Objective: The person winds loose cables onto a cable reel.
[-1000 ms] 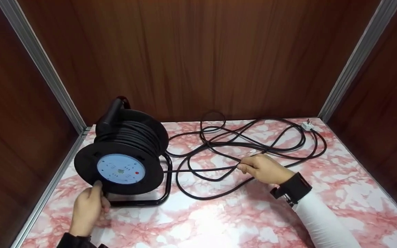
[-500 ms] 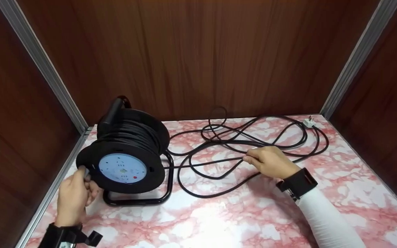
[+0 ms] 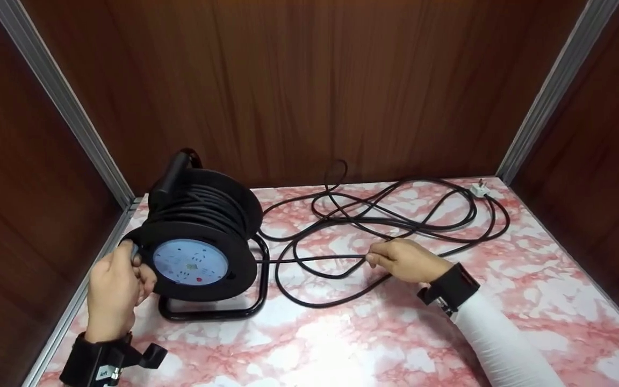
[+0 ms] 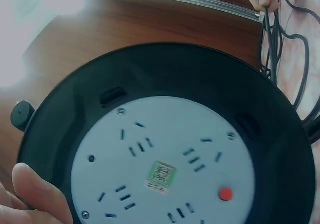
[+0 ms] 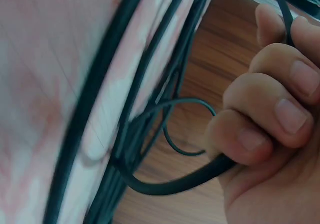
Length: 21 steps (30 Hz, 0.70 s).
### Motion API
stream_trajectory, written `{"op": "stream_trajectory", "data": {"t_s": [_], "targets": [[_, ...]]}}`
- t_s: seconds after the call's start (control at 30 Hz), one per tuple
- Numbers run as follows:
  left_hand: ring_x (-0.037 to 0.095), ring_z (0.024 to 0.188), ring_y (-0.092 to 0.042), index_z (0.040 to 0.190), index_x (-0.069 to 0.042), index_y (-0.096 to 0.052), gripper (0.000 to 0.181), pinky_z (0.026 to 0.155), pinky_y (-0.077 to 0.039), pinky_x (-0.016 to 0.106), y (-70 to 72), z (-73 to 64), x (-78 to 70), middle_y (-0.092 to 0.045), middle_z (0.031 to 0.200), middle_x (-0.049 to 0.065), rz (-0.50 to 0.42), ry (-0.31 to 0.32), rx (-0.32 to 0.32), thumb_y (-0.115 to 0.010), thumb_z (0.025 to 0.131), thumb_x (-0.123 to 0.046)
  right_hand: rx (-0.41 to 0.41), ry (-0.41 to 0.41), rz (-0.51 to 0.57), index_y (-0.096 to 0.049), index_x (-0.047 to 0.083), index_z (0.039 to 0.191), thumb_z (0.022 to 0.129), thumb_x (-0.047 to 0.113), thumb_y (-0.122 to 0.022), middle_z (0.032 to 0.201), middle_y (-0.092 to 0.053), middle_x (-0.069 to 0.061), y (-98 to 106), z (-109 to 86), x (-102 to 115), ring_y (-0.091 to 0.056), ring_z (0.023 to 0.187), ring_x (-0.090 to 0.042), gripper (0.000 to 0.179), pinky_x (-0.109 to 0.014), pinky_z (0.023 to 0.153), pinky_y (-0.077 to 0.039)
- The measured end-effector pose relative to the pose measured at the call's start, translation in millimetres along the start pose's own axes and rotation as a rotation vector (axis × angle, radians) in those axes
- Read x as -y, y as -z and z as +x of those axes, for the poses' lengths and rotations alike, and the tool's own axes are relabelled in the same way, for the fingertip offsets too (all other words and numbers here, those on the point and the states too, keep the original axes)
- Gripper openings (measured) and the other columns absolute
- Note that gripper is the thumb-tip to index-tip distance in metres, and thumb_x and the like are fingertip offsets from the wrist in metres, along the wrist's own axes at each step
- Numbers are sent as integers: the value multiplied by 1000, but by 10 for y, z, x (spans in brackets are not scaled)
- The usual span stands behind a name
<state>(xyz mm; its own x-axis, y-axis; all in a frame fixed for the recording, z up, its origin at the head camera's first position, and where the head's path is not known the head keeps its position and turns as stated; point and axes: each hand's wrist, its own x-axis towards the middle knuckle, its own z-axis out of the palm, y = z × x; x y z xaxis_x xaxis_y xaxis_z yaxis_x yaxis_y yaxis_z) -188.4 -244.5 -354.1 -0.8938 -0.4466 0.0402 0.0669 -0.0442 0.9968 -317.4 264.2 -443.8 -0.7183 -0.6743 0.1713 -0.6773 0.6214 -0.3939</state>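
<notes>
A black cable reel stands at the left on its tubular frame, with a pale round socket panel facing me. My left hand grips a small knob at the left of the reel's front disc; the fingers mostly hide it. In the left wrist view, the thumb lies at the disc's rim. Off to the right, my right hand holds the black cable, which runs fairly straight to the reel. Seen from the right wrist, the fingers curl round the cable, which comes out below the little finger.
Loose loops of cable spread over the pink marbled table, behind and around the right hand. A white plug lies at the back right. Brown wood-grain panels enclose the back and sides.
The reel's disc has turned clockwise, its red button passing down and left. My left hand has moved up and left with the knob. The right hand shifted right, then back left, still holding the cable.
</notes>
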Motion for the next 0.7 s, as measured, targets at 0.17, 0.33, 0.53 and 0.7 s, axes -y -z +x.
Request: {"op": "stream_trajectory", "data": {"t_s": [0.17, 0.33, 0.53, 0.7], "targets": [[14, 34, -41, 80, 1, -49, 45, 34, -29, 25, -38, -30, -127, -51, 47, 11, 100, -23, 18, -49, 111, -32, 17, -14, 26, -65, 27, 94, 112, 37, -53, 84, -69, 1, -56, 22, -7, -58, 71, -4, 24, -33, 70, -49], [16, 35, -43, 80, 0, -50, 48, 34, -30, 26, -127, -71, -189, -54, 48, 13, 197, -77, 25, -50, 110, -37, 32, -1, 51, -68, 22, 93, 111, 33, -57, 77, -64, 7, -103, 57, -28, -58, 68, -4, 23, -32, 66, -49], [24, 48, -55, 73, -2, -59, 67, 51, -41, 33, -192, -143, -146, -60, 52, 12, 517, -186, -46, -38, 110, -54, -133, 157, -119, -72, 21, 91, 104, 32, -69, 72, -57, 18, -111, 69, -84, -56, 63, -2, 17, -29, 60, -48], [25, 61, -62, 79, -6, -63, 67, 70, -43, 29, -277, -165, -118, -62, 53, 10, 575, -234, -83, -34, 109, -58, -513, 246, -434, -60, 21, 77, 96, 39, -78, 63, -56, 10, -9, 32, -170, -56, 48, -11, 32, -36, 43, -41]]}}
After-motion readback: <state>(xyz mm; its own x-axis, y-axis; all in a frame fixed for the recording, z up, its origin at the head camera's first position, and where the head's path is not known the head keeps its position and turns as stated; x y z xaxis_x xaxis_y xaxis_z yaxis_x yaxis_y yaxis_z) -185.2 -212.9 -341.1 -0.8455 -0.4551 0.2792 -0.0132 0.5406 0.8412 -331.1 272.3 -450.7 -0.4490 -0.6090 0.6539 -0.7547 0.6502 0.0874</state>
